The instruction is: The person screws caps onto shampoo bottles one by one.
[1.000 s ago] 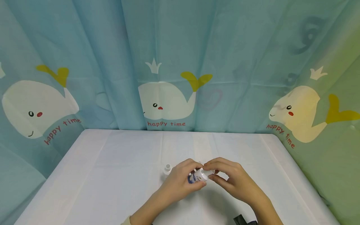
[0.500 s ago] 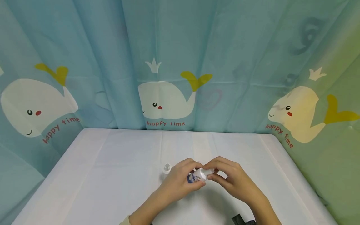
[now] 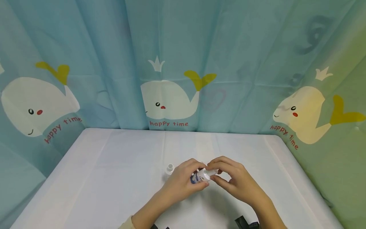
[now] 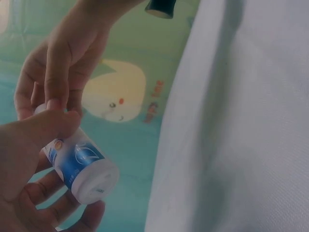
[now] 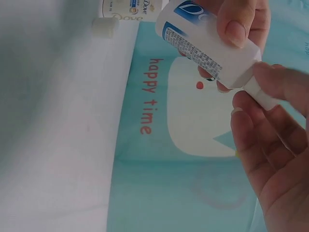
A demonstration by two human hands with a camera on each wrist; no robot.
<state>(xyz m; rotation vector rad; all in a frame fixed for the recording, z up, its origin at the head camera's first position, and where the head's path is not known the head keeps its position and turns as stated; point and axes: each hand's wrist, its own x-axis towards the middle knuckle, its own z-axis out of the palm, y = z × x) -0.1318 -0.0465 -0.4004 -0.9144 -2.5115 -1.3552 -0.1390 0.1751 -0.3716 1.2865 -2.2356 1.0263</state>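
My left hand (image 3: 183, 179) grips a small white bottle (image 3: 200, 176) with a blue label, tilted with its top toward the right. Its round white base faces the camera in the left wrist view, with the thumb across the upper part of the bottle (image 4: 79, 157). At the bottle's narrow end my right hand (image 3: 234, 178) pinches the white cap (image 5: 260, 96) between thumb and fingers. Behind the left hand a second white bottle (image 3: 170, 169) stands upright with its neck uncovered. Printed lettering shows on this second bottle (image 5: 130, 8) in the right wrist view.
A small white cap-like piece (image 5: 105, 27) sits on the table beside the standing bottle. The white-covered table (image 3: 114, 165) ends at a blue-green curtain (image 3: 243, 63) printed with whales. A black device (image 3: 247, 222) shows by the right wrist.
The head view has tilted slightly, so the table sits a little higher in it. Both hands keep their hold on the bottle and its cap, with little visible movement.
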